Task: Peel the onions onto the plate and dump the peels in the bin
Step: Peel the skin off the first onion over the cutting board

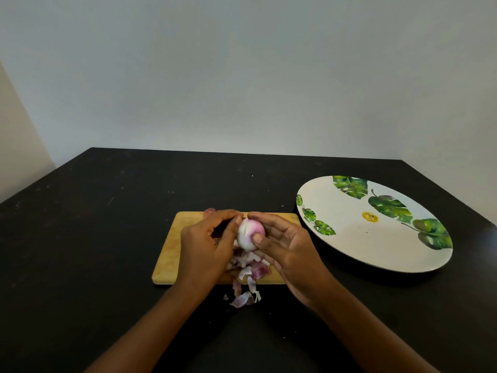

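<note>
Onion [251, 234] is up off the board [169, 254], between both my hands. My right hand [285, 251] cups it, thumb pressed on its front and fingers curled behind. My left hand [204, 246] pinches at its top edge, where I judge a shred of skin clings.

The bared flesh looks smooth and slick, white blushing purple, with a seam down one side. A hard tug could squirt it out of my hold and send it rolling over the table [94, 238]. The peels [250, 267] are thin, papery curls, and some lie past the board's near edge. My forearms could brush them off, or I could miss them when gathering for the bin, which I cannot see.

The board is pale, scored wood. The plate [376, 251], broad, shallow and leaf-printed, sits well to the right with no onion on it.
</note>
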A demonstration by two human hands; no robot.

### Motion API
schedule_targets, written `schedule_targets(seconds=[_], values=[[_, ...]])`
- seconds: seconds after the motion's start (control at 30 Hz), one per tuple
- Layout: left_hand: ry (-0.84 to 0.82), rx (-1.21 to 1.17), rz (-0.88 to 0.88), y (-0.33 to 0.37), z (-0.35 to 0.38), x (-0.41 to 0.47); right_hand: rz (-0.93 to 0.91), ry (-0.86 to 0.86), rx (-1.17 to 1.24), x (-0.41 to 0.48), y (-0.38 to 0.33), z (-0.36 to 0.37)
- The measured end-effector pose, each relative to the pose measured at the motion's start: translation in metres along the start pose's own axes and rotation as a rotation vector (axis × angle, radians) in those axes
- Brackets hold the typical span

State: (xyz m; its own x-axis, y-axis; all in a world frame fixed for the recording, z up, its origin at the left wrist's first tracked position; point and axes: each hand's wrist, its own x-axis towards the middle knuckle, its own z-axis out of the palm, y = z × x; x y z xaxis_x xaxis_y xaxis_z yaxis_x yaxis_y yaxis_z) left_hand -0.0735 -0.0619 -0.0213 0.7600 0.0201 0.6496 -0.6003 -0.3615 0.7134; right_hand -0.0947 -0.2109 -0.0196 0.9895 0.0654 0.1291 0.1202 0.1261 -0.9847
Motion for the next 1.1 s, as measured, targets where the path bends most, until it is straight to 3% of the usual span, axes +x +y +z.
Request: schedule_targets(seconds=[0.33, 0.53, 0.67, 0.83, 1.1], values=[[-0.019, -0.022, -0.085, -0.002, 0.001, -0.001, 0.019, 0.002, 0.046, -0.002, -0.003, 0.001], [0.018, -0.007, -0.076, 0.0, 0.002, 0.001, 0.176, -0.019, 0.572, -0.001, -0.012, 0.003], [-0.003, -0.018, -0.065, -0.002, 0.005, -0.001, 0.241, 0.081, 0.792, -0.001, -0.014, 0.007], [-0.036, -0.027, -0.016, -0.003, 0.007, -0.004, 0.276, 0.243, 0.876, 0.005, -0.016, -0.001], [-0.155, 0.011, -0.029, -0.001, 0.008, -0.004, 0.283, 0.218, 0.756, 0.006, -0.016, 0.0]])
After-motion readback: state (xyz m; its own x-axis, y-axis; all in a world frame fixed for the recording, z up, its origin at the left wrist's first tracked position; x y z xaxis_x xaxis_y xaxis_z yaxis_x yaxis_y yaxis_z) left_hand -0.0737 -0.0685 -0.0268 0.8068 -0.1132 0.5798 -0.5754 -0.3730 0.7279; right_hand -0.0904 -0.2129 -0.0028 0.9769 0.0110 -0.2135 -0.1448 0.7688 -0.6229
